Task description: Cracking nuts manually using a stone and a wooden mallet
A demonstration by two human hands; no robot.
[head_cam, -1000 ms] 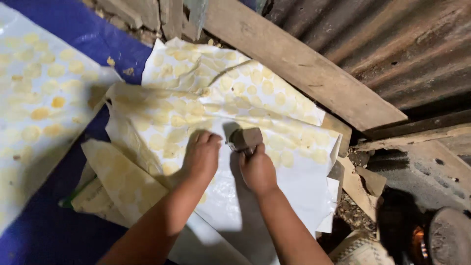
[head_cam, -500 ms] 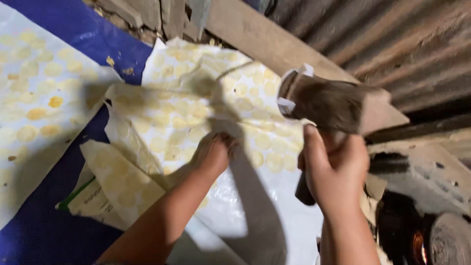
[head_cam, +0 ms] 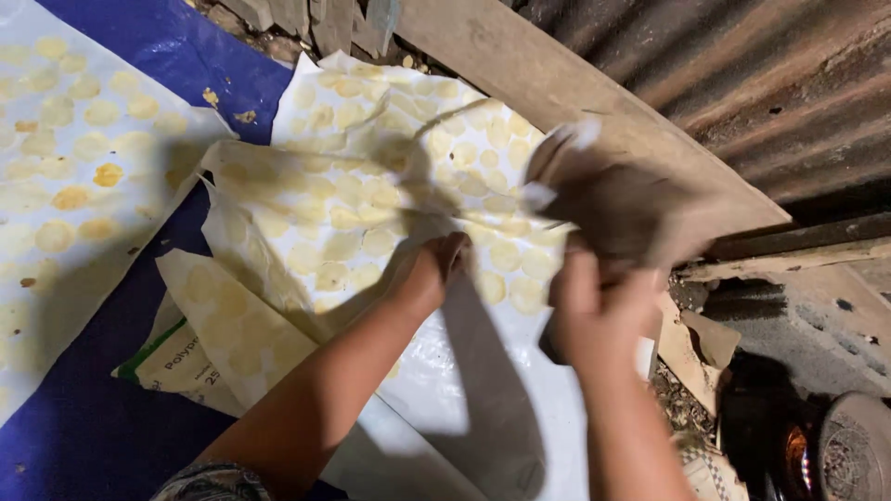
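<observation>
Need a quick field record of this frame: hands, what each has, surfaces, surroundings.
left hand: pressed on the white sheet, fingers curled at a fold
right hand: raised, gripping a brown cloth, blurred
white sheet: dotted with pale yellow discs, several sheets overlapping
underlay: blue tarp
behind: wooden plank, corrugated metal wall
lower right: dark round pot, partly cut off

The white plastic sheet (head_cam: pixel 445 390) looks glossy and smooth; the wooden plank (head_cam: pixel 557 83) is rough and matt; the corrugated metal wall (head_cam: pixel 780 83) at upper right is rusty.
</observation>
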